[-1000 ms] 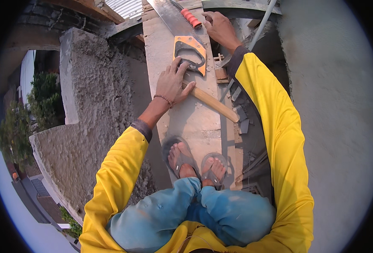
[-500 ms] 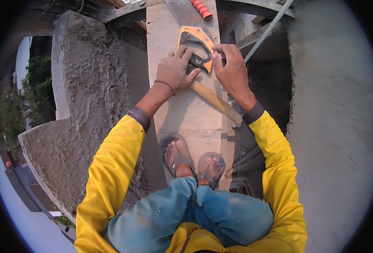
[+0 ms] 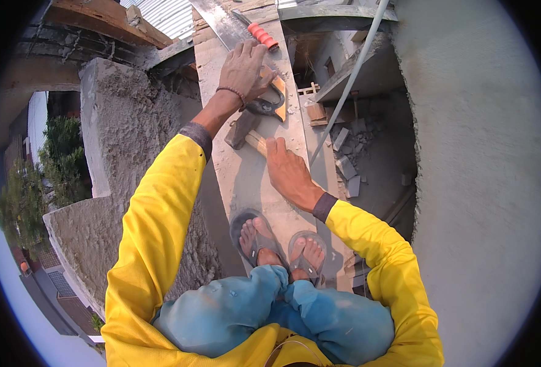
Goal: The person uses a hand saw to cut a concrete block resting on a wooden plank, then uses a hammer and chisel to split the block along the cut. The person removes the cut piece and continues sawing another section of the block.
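My left hand [image 3: 241,72] is closed over the front of a handsaw's yellow-and-black handle [image 3: 278,101]. The saw blade [image 3: 216,19] points away along a dusty board. My right hand [image 3: 290,171] is wrapped round the wooden handle of a hammer [image 3: 240,130], whose heavy, dust-covered head lies on the board just nearer than the saw. Most of the hammer's handle is hidden in my grip. Beyond my left fingers lies a tool with a ribbed red grip [image 3: 263,37] and a thin metal shaft, next to the blade.
My sandalled feet stand on the near part of the board [image 3: 246,189]. Rough masonry [image 3: 130,122] rises at left, and a smooth grey wall [image 3: 478,153] at right. Past the board's right edge, a drop shows broken blocks [image 3: 347,165] below. A pale pole [image 3: 350,79] slants beside it.
My right hand has come nearer and closed round the hammer's handle. My left hand has moved farther away onto the front of the saw handle, uncovering the hammer head. The view has shifted.
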`<action>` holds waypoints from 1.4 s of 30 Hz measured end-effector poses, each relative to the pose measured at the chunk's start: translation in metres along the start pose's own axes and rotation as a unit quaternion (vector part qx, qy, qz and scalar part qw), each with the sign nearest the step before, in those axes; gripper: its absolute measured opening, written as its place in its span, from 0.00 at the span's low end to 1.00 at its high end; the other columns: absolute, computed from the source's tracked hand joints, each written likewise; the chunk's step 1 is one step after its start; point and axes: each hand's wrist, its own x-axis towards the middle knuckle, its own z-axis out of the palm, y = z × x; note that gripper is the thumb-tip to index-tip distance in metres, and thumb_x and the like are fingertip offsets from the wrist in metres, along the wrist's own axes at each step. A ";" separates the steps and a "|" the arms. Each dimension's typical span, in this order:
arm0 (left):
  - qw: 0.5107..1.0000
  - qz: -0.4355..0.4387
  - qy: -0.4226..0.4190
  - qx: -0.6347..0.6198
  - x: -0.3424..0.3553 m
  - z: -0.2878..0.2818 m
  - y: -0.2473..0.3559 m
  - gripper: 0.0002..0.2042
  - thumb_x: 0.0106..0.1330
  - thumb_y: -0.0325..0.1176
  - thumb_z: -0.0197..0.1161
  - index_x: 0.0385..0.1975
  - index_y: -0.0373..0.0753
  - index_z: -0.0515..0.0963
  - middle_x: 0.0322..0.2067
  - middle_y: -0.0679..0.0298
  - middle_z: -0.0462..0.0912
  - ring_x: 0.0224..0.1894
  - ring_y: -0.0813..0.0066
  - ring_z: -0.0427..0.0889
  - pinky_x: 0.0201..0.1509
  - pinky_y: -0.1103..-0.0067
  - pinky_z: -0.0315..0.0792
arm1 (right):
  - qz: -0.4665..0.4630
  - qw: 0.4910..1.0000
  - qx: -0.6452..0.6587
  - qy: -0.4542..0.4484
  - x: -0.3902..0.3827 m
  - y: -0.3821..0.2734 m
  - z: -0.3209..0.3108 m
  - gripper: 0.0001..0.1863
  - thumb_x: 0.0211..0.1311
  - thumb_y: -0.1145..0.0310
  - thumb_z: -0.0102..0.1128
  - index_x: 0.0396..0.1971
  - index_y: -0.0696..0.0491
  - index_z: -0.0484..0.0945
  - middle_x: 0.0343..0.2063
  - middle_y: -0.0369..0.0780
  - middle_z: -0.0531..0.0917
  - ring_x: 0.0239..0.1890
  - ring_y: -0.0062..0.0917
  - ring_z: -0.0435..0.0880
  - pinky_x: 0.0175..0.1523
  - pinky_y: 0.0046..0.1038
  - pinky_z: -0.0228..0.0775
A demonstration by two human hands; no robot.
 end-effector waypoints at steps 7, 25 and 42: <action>0.991 0.038 -0.099 0.078 0.034 0.062 -0.021 0.40 0.66 0.70 0.56 0.75 0.55 0.65 0.76 0.49 0.59 0.81 0.44 0.50 0.80 0.41 0.42 | 0.041 0.942 0.312 -0.115 -0.071 -0.002 -0.032 0.21 0.65 0.63 0.70 0.50 0.60 0.73 0.32 0.55 0.84 0.37 0.49 0.88 0.44 0.42 0.77; 0.998 0.051 -0.018 0.028 -0.003 0.057 -0.037 0.25 0.72 0.45 0.54 0.67 0.46 0.68 0.77 0.55 0.56 0.83 0.56 0.45 0.87 0.55 0.40 | 0.124 0.962 0.214 0.118 -0.024 0.058 -0.106 0.16 0.74 0.63 0.59 0.47 0.63 0.76 0.31 0.58 0.82 0.36 0.56 0.84 0.42 0.43 0.75; 0.998 0.032 -0.033 0.050 -0.001 0.051 -0.032 0.31 0.66 0.38 0.55 0.72 0.42 0.65 0.79 0.57 0.56 0.84 0.60 0.46 0.86 0.59 0.43 | 0.122 0.974 0.166 0.095 0.071 0.070 -0.149 0.19 0.75 0.59 0.56 0.46 0.63 0.77 0.30 0.59 0.84 0.34 0.59 0.85 0.41 0.47 0.77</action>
